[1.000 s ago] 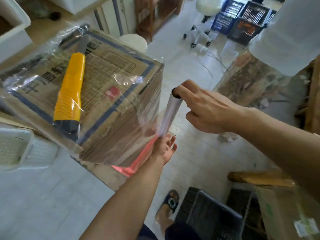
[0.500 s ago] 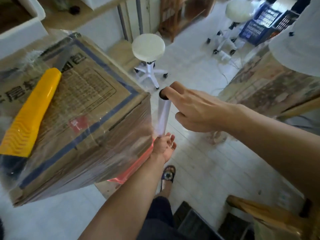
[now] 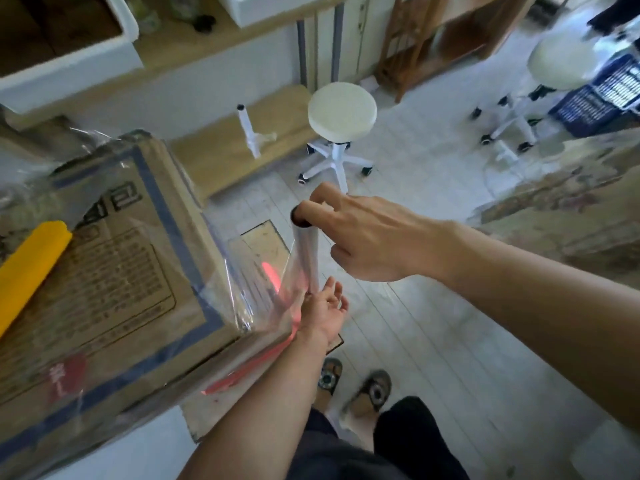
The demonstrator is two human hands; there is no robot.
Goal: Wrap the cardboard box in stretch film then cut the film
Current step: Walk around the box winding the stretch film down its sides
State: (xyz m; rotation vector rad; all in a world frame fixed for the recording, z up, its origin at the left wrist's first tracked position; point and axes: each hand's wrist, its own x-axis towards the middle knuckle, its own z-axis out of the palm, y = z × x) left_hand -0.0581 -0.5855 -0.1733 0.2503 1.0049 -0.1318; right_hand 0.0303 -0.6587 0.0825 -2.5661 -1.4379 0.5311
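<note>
film roll (image 3: pixel 306 255) (upright) under right hand (image 3: pixel 367 239)

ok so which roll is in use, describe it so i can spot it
Start at the big box on the left. Just past its right edge the roll stands upright, right hand at its top, left hand at its bottom. Unlike the spare roll on the bench behind, film runs from it to the box.
</note>
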